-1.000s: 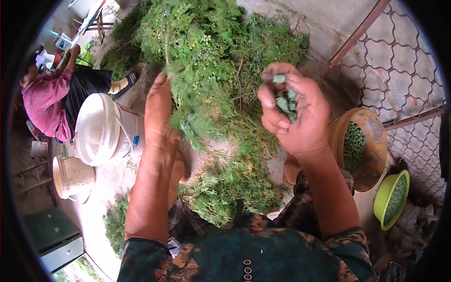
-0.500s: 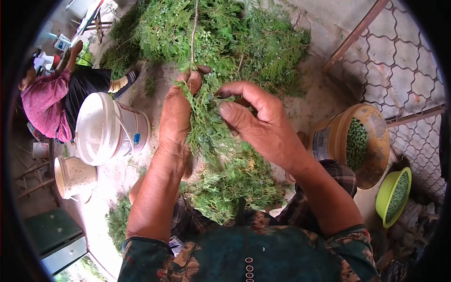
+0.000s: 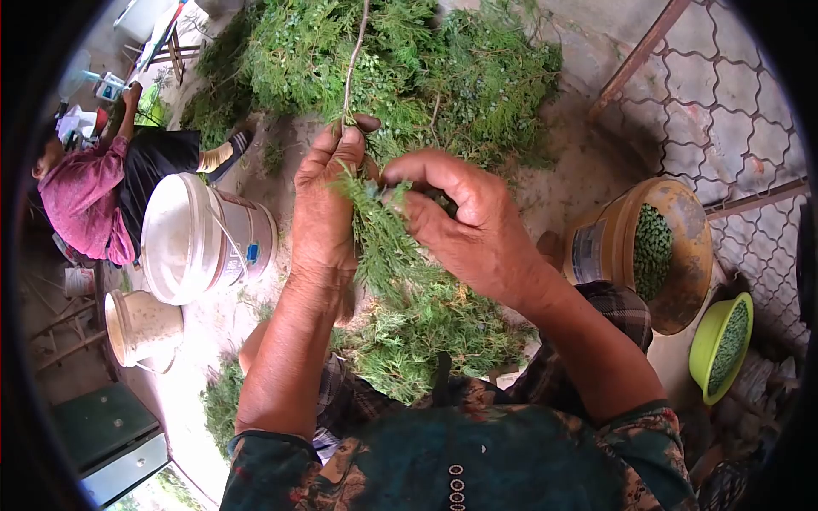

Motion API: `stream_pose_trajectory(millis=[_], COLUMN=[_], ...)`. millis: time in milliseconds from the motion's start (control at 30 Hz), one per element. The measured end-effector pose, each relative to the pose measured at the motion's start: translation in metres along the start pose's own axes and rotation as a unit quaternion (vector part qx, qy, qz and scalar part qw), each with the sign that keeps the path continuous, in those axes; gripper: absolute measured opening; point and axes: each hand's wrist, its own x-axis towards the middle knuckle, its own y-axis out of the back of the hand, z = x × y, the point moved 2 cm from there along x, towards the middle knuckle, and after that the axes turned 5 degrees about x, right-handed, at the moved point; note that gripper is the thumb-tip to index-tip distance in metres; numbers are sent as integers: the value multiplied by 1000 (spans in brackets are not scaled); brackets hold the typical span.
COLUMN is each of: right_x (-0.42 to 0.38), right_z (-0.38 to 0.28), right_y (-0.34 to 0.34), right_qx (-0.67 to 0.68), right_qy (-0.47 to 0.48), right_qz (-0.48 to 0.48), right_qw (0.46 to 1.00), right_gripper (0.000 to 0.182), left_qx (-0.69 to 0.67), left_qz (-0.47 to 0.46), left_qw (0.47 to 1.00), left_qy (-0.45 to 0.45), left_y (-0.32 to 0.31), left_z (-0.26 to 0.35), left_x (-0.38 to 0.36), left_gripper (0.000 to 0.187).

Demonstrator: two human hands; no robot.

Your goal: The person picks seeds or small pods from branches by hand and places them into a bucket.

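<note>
A green leafy branch (image 3: 375, 226) with a thin brown stem hangs across the middle of the view. My left hand (image 3: 328, 196) is closed round its stem, thumb pressed on top. My right hand (image 3: 464, 221) is beside it, thumb and forefinger pinched at the foliage; small green berries seem to lie within the curled fingers, partly hidden. Beyond my hands is a large heap of similar branches (image 3: 341, 60), dotted with pale berries. A smaller pile of cuttings (image 3: 434, 341) lies near my knees.
On the right are a yellow-brown bucket (image 3: 609, 247) and a lime-green basin (image 3: 703, 341), both holding green berries, beside a wire mesh (image 3: 724, 102). Left are a white bucket (image 3: 179, 238), a smaller cream bucket (image 3: 141, 328), and a seated person in pink (image 3: 85, 196).
My right fingers have shifted slightly left and closed in on the foliage. The sprig hanging below my left hand has swung a little. The other person's hand and head have moved.
</note>
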Motion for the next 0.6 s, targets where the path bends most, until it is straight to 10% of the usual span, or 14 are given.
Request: stream_pose_trajectory(millis=[433,600], right_x=[-4,1], right_z=[1,-12], right_y=[-1,22], right_qx=[-126,353], right_qy=[54,-228], right_qz=[1,0], right_qw=[991,907], right_gripper=[12,15], left_qx=[81,-72], left_qz=[71,139], left_qw=[994,985], left_qy=[-22,72], left_y=[6,20], left_z=[-5,6], left_x=[4,12], left_gripper=[19,19])
